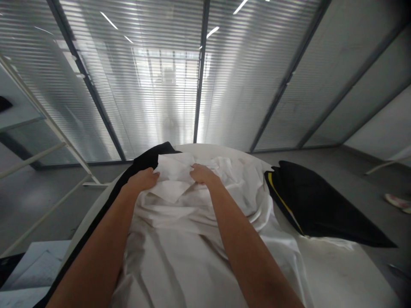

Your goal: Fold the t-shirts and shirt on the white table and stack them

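A white shirt (180, 239) lies spread and wrinkled over a white round table (340, 273). Both my arms reach forward across it. My left hand (144, 179) is closed on the left side of the shirt's collar (175, 173) at the far end. My right hand (201, 173) is closed on the right side of the same collar. The fingertips of both hands are tucked into the cloth. A black garment (150, 158) lies under the shirt along its left and far edge.
A second black garment with a yellow stripe (317, 205) lies on the table's right. A white metal rack (41, 145) stands at left. Glass walls with blinds (199, 77) close off the back. Someone's shoe (398, 202) shows on the floor at far right.
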Motion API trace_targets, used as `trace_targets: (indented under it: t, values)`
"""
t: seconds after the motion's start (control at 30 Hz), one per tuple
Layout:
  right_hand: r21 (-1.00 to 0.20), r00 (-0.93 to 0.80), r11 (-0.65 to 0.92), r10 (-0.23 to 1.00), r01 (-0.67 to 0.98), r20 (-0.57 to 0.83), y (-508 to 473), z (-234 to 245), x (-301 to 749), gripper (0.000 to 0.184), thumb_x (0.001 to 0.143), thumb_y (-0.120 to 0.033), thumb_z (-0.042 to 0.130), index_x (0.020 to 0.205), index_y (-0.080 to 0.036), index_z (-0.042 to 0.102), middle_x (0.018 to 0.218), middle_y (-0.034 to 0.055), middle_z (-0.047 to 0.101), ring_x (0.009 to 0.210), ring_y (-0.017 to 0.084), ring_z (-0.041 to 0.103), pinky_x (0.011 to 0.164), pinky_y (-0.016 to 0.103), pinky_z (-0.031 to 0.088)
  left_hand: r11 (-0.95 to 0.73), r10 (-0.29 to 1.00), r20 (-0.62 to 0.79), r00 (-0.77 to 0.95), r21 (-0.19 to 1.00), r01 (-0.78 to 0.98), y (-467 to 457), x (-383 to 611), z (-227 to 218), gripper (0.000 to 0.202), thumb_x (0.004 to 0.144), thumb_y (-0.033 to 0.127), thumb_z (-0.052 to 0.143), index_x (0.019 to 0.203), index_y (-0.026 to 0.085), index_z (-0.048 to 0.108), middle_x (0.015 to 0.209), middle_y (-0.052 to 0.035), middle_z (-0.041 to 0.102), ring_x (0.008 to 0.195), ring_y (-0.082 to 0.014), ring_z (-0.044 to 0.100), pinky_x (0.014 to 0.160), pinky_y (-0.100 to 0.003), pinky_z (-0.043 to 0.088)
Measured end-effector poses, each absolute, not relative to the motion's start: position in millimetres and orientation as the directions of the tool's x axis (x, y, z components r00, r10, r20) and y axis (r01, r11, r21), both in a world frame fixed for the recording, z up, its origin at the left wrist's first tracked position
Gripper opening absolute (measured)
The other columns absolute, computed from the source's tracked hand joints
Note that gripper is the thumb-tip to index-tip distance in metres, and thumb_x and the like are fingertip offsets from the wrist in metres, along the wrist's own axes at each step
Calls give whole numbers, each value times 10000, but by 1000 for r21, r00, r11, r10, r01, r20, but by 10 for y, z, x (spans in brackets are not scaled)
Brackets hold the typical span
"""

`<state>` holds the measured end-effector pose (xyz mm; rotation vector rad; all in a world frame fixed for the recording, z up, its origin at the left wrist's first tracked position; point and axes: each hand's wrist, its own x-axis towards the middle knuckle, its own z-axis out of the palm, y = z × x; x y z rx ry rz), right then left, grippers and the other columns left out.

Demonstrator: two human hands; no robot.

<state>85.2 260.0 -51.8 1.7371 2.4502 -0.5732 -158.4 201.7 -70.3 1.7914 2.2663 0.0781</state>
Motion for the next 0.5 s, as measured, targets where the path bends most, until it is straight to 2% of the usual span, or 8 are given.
trace_targets:
  t: [0.1,0.2,0.27,0.33,0.4,0.5]
  values:
    - [-310,-410,324,871,894,-270,2582,-521,862,581,886,-270,491,1430,-95,387,1134,194,670,870,234,676,695,294,511,319,944,-133,-302,133,938,1984,-1431,-666,553,904,533,305,1109,123,615,1166,-237,640,1093,-398,607,863,-484,457]
    - [-441,-496,328,796,836,-348,2532,-498,895,874,858,-336,567,1545,-141,65,1024,137,710,736,209,673,639,289,513,349,937,-62,-345,89,933,1926,-1217,-640,525,914,460,317,1213,94,544,1097,-249,648,1045,-398,627,845,-494,461]
    - [-549,-532,283,762,787,-369,2465,-479,922,979,852,-384,588,1546,-173,-69,979,111,721,692,202,667,634,298,518,333,942,18,-335,61,941,1887,-1076,-647,513,909,394,337,1290,82,478,1076,-257,636,1017,-401,632,818,-495,467]
    - [-592,-529,282,796,755,-295,2369,-463,954,1001,828,-413,629,1555,-182,-18,1085,143,696,797,222,676,722,325,524,306,947,88,-309,44,951,1860,-977,-676,515,896,344,356,1340,96,439,1107,-267,605,1020,-411,624,793,-491,471]
    - [-567,-528,342,825,749,-200,2258,-453,1008,974,804,-426,665,1558,-186,96,1275,182,605,1001,261,645,859,358,495,291,949,109,-296,57,955,1858,-948,-722,518,887,328,366,1359,126,437,1154,-271,570,1029,-416,615,778,-486,472]
    - [-531,-583,429,797,731,-157,2106,-448,1182,841,847,-421,622,1546,-236,192,1390,157,515,1145,269,581,970,375,434,252,964,39,-263,178,951,1917,-1034,-793,507,877,326,386,1346,156,476,1180,-255,570,1012,-391,624,791,-492,472]
